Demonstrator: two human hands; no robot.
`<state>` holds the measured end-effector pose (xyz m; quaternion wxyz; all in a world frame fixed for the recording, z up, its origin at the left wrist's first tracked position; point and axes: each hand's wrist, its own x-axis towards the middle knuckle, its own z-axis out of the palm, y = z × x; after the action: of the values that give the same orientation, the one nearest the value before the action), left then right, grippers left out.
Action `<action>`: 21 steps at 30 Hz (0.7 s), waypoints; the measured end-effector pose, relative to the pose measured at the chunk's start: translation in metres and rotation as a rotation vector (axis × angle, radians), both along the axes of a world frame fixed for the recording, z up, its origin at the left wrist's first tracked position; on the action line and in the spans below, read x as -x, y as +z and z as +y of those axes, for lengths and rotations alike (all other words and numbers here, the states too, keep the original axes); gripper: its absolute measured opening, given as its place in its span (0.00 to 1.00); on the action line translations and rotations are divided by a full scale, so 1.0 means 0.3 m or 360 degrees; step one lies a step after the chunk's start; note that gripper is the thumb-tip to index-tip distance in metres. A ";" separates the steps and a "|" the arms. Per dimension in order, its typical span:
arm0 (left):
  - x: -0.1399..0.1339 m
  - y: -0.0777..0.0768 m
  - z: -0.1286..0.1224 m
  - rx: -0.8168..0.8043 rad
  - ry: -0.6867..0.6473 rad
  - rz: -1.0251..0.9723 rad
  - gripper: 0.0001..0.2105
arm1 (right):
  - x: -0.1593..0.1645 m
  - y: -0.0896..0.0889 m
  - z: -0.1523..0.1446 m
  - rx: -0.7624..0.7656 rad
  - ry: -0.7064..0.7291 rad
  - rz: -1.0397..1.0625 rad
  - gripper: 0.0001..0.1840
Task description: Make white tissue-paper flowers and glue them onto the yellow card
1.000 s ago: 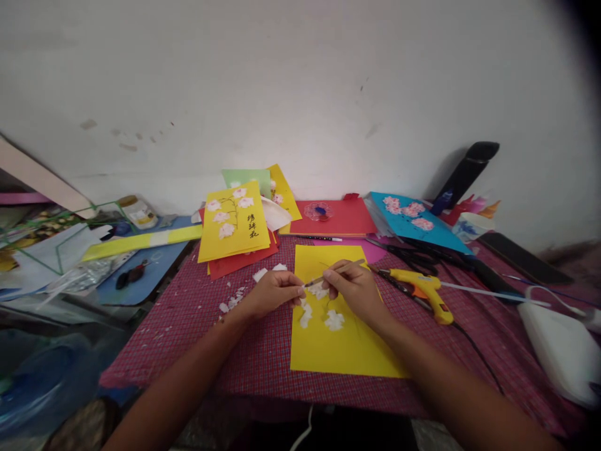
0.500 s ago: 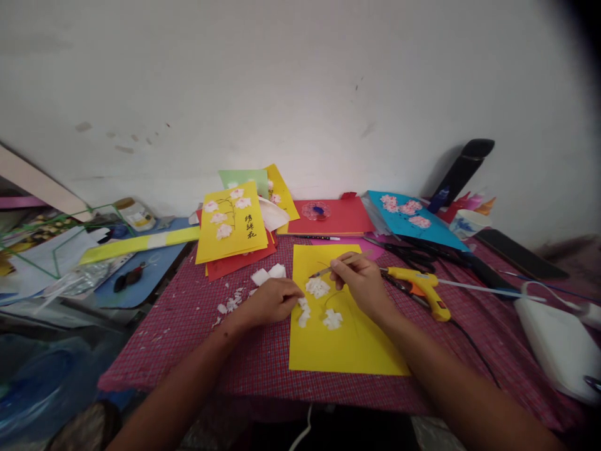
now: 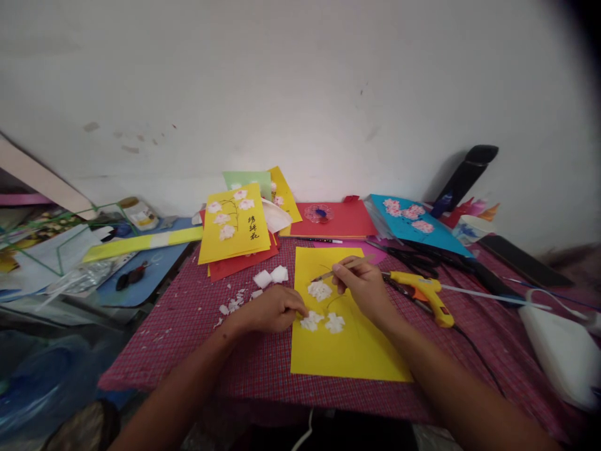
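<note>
A yellow sheet of paper [image 3: 350, 354] lies before me, bearing white paper flowers and thin drawn stems. My right hand [image 3: 359, 283] pinches a thin brush [image 3: 323, 275], its dark tip just above the upper flower [image 3: 320, 290]. At the sheet's left edge, my left hand [image 3: 279, 309] is curled, its fingertips at the lower left flower [image 3: 312, 321]; whether they pinch anything is hidden. Another white flower [image 3: 335, 322] lies right of that one. Folded white paper pieces [image 3: 271, 276] and small scraps [image 3: 230, 307] lie beyond and left of my left hand.
A yellow glue gun [image 3: 425, 289] with a cord lies right of the sheet, near black scissors [image 3: 417, 258]. Finished flower cards [image 3: 235, 235] are stacked at the back left. A blue card [image 3: 422, 228], a clear dish [image 3: 319, 213] and a white box [image 3: 558, 351] also occupy the checked cloth.
My left hand's fingers have shifted slightly down and onto the lower left flower, which shows wider now. My right hand keeps the brush near the upper flower. The view has shifted slightly.
</note>
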<state>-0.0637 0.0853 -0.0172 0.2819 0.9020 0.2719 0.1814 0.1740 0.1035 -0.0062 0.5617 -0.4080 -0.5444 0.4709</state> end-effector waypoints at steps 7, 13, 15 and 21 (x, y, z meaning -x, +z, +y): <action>0.104 0.025 0.067 -0.0337 0.0914 0.0003 0.15 | -0.007 -0.013 0.004 -0.0018 0.0007 -0.0002 0.16; 0.146 -0.004 0.108 -0.0432 0.0951 0.0329 0.14 | -0.002 -0.017 0.003 -0.0006 0.0005 0.0011 0.16; 0.141 -0.019 0.110 -0.0462 0.0880 0.0409 0.14 | -0.001 -0.015 0.003 -0.0007 -0.0005 -0.0003 0.16; 0.138 -0.028 0.113 -0.0473 0.0885 0.0544 0.13 | -0.007 -0.024 0.005 -0.0013 0.0006 -0.0019 0.16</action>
<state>-0.1051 0.1192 -0.0257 0.0381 0.8420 0.5209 0.1352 0.1760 0.1051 -0.0134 0.5592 -0.4074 -0.5505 0.4672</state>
